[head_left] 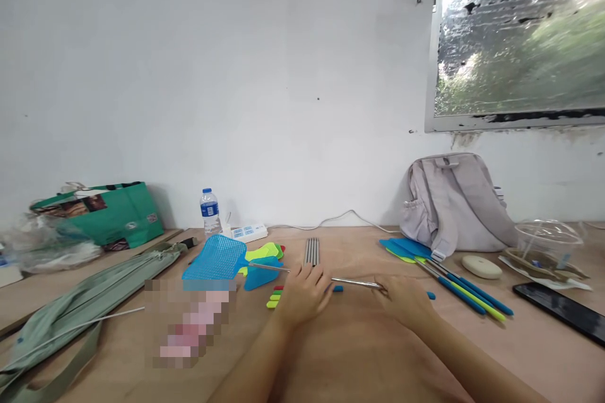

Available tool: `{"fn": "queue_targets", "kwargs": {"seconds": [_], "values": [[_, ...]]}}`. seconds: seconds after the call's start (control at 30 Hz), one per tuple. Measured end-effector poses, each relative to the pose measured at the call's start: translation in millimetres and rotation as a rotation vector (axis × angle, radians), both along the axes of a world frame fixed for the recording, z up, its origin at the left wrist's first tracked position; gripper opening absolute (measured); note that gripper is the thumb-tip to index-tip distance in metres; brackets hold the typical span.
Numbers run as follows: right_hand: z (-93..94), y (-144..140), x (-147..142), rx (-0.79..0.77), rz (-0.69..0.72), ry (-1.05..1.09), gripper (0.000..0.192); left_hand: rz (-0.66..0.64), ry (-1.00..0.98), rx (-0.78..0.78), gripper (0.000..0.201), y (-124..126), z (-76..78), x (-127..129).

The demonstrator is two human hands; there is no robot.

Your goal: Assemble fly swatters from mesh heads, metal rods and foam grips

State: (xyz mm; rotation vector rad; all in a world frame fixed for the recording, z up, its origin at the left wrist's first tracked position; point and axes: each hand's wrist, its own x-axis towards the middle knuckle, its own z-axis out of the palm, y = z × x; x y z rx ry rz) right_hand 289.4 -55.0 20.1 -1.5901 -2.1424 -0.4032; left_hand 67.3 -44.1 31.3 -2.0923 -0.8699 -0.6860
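A blue fly swatter [215,258] lies across in front of me, its mesh head to the left and its thin metal rod running to the right. My left hand [305,295] is closed over the rod. Farther right, my right hand [404,300] pinches the rod near its end; a blue tip [431,295] shows past that hand, but its join to the rod is hidden. Red, green and yellow handles [273,298] lie partly under my left hand. Just beyond it stand out several loose metal rods [312,252], side by side. More blue and yellow-green swatter heads [262,272] overlap beside them.
Several swatters with blue and yellow handles [466,293] lie at right, near a grey backpack [454,201], a white oval case [481,267], a plastic cup [548,239] and a phone [562,312]. At left are a water bottle [210,213], power strip [248,233], green bag [127,214] and grey-green bag [99,289].
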Motion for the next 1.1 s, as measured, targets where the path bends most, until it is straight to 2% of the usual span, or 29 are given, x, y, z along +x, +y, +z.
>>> {"fn": "queue_targets", "kwargs": {"seconds": [0.17, 0.33, 0.57, 0.83, 1.1], "values": [[-6.6, 8, 5, 0.029, 0.079, -0.130, 0.017, -0.024, 0.145, 0.049, 0.017, 12, -3.7, -23], [-10.0, 15, 11, 0.056, 0.078, -0.200, 0.019, -0.028, 0.198, 0.016, 0.023, 16, -3.8, -26], [-12.1, 20, 16, 0.112, 0.089, -0.239, 0.019, -0.035, 0.173, -0.005, 0.019, 20, -6.0, -30], [-14.3, 22, 21, 0.214, 0.126, -0.280, 0.020, -0.096, 0.161, 0.044, 0.014, 23, -3.2, -39], [-5.1, 18, 46, 0.386, 0.143, -0.301, 0.021, -0.072, 0.064, 0.073, 0.014, 25, 3.8, -68]]}}
